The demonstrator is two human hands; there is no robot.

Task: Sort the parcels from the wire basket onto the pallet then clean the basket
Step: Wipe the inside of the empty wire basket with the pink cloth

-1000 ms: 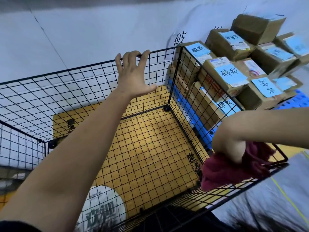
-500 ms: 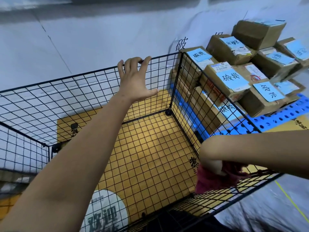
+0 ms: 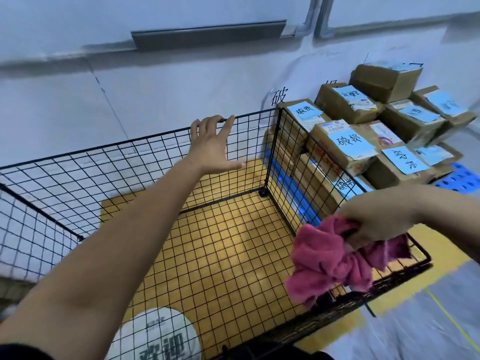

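Parcels [image 3: 348, 144] are all stacked off to the right of the left hand, just past the right wall of the wire basket [image 3: 104, 172], sitting on a blue pallet [image 3: 465, 178]. I count at least eight brown cardboard boxes with blue handwritten labels. The lower ones are half hidden behind the mesh, so I can't give a firm total.

Left hand [image 3: 211, 146] is stretched out to the far wall, fingertips hooked over the top wire, thumb splayed out to the side. Right hand [image 3: 376, 219] is at the top edge of the right wall, clutching one bunched-up pink cloth [image 3: 327, 261] that droops over the wire and hangs on both sides of it.

Room-wise: four mesh walls, open top, and the space below and between the two hands runs straight down to the mesh floor. Under that there's a yellow mat [image 3: 436, 245], plus one round white sign [image 3: 155, 333] with characters on it, close below the left forearm. Beyond the left hand's fingertips is a pale wall with a grey rail [image 3: 207, 35] on it, so it's tight on that side. The stack crowds the wall beside the right hand; its nearest boxes look right up against the mesh.
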